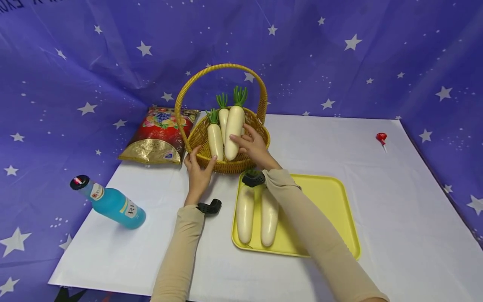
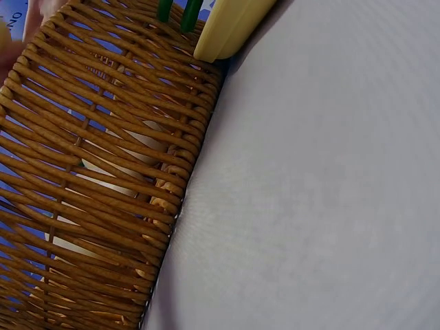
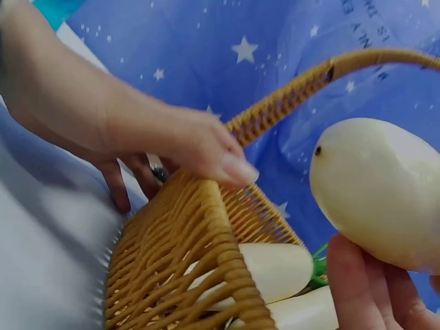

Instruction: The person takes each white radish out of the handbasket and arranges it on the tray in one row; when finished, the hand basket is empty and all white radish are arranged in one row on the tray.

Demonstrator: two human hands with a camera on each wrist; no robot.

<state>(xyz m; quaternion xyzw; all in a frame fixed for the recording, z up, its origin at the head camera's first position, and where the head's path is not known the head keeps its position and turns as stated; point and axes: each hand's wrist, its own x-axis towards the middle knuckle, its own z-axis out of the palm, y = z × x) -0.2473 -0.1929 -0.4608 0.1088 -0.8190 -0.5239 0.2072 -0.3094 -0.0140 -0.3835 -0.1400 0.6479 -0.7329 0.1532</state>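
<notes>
My right hand [image 1: 255,147] holds a white radish [image 1: 235,128] with green stems over the wicker basket [image 1: 230,167]. In the right wrist view that radish [image 3: 378,192] fills the right side, its rounded tip toward the camera, with fingers [image 3: 354,282] beneath it. Two more radishes, one at the left [image 1: 215,140] and one behind [image 1: 222,115], lean in the basket, leaves up. At the basket's near left rim, my left hand [image 1: 198,175] grips the edge, thumb over the rim. The right wrist view shows this left hand [image 3: 151,134] on the wicker too.
A yellow tray [image 1: 328,209] bears two white radishes [image 1: 269,218], partly under my right forearm. Left of the basket lies a red and gold bag [image 1: 158,136]. A blue bottle [image 1: 117,205] stands at the left. Far right is a red lollipop [image 1: 381,137].
</notes>
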